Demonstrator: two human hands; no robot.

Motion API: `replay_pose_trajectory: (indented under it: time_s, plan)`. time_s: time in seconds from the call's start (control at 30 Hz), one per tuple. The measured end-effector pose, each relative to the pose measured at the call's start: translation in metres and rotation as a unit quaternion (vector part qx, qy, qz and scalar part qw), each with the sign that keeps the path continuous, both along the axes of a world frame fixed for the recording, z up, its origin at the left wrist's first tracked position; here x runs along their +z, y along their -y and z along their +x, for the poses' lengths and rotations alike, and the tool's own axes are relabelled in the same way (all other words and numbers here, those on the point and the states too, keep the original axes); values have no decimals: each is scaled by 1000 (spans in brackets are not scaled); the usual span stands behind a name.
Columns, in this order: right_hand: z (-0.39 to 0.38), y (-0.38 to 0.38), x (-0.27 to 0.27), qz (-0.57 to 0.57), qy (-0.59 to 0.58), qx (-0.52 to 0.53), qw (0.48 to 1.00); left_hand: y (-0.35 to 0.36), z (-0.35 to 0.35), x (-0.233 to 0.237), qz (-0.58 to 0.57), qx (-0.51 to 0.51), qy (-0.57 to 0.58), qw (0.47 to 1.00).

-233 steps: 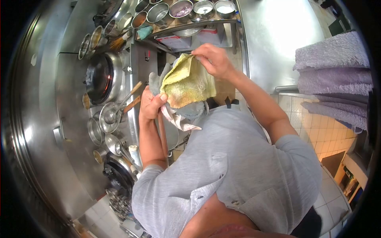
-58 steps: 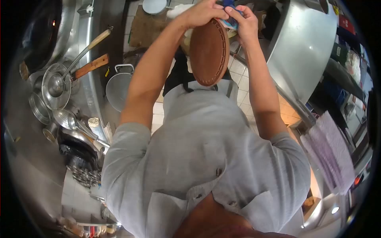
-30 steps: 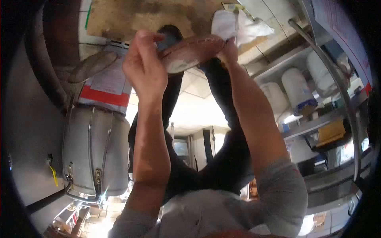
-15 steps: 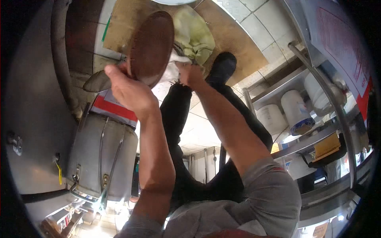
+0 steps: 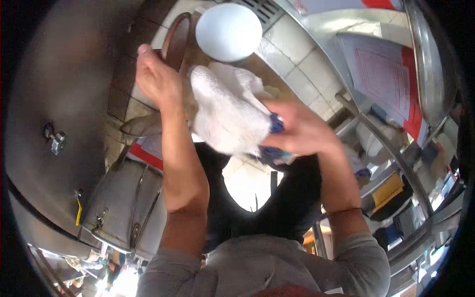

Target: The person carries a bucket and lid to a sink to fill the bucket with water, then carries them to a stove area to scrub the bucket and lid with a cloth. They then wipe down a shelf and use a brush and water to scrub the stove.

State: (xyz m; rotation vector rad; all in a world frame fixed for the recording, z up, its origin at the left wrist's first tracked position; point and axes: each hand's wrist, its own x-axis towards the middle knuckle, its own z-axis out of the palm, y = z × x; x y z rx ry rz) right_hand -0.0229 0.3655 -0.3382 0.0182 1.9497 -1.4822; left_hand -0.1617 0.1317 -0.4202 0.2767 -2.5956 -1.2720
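Observation:
My left hand [image 5: 159,81] is closed on the rim of a brown round plate [image 5: 178,42], which is tilted nearly edge-on. In my right hand [image 5: 299,128] is a bunched white cloth [image 5: 230,116], lifted over my knees and slightly blurred. Dark blue material [image 5: 274,146] shows between and below the right fingers; I cannot make out whether it belongs to the cloth. Beyond the cloth sits a white round container [image 5: 228,32] on the floor. The cloth and the plate are apart from each other.
A metal cabinet [image 5: 59,99] rises on the left, with a steel box with metal straps [image 5: 118,208] nearer me. On the right stands a metal rack with a curved rail [image 5: 391,143] and tubs on its shelves. Brown board [image 5: 277,81] covers part of the tiled floor.
My right hand has raised the white cloth from near the floor and moved right. The plate has turned from face-on to nearly edge-on. More of the white container shows.

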Motion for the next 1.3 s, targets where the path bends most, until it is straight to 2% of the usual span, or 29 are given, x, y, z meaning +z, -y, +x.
replay_pose_trajectory:
  time_s: [0.03, 0.07, 0.1, 0.13, 0.2, 0.23, 0.27, 0.3, 0.33, 0.37, 0.43, 0.47, 0.57, 0.63, 0.73, 0.87, 0.97, 1.07, 1.17, 1.3]
  plan:
    - [-10, -8, 10, -19, 2, 21, 1000, 2, -11, -3, -33, -17, -5, 999]
    - [-16, -11, 5, -101, -64, -16, 993, 2, -19, 1, -19, -5, 85, 996]
    - [-24, -17, 8, -132, -84, -31, 987, 7, -28, -1, 28, -33, 116, 992]
    - [-32, -22, 10, -162, -104, -45, 980, 5, -34, -3, 135, -33, 136, 981]
    - [-57, -31, 9, -175, -79, -62, 979, 13, -50, -22, 177, -74, 104, 976]
    - [-69, -33, 4, -182, -66, -70, 979, 16, -62, -29, 132, -100, 72, 984]
    - [-75, -30, -4, -184, -61, -121, 973, 17, -71, -35, 86, -114, 52, 988]
    - [-83, -31, -23, -172, -68, -125, 975, 11, -76, -24, -11, -109, 57, 992]
    - [-91, -33, -43, -159, -74, -128, 976, 6, -78, -19, 1, -118, 44, 992]
    - [-100, -34, -62, -146, -81, -131, 977, 2, -78, -12, -17, -117, 87, 989]
    - [-106, -31, -100, -144, -78, -138, 977, 1, -82, -14, -72, -155, 100, 980]
    - [-110, -28, -114, -121, -57, -129, 982, -3, -78, -12, -59, -162, 108, 979]
    - [-124, -15, -136, -49, -24, -130, 990, -10, -78, -17, -141, -179, 133, 965]
    - [-136, -13, -157, 54, -25, -94, 994, -19, -76, -8, -147, -185, 140, 962]
    - [-135, -2, -193, 241, -246, -40, 938, -24, -78, -12, -165, -191, 138, 958]
    - [-140, 16, -186, 301, -205, 10, 931, -25, -79, -14, -176, -185, 125, 959]
    - [-144, 24, -214, 355, -186, 6, 916, -19, -79, -11, -187, -163, 132, 960]
    - [-157, 30, -197, 430, -158, 76, 886, -12, -79, -4, -176, -140, 157, 962]
    - [-171, 33, -243, 455, -176, 111, 866, -6, -75, -1, -175, -141, 138, 965]
    - [-178, 35, -265, 415, -222, 56, 881, -5, -70, 5, -162, -134, 134, 969]
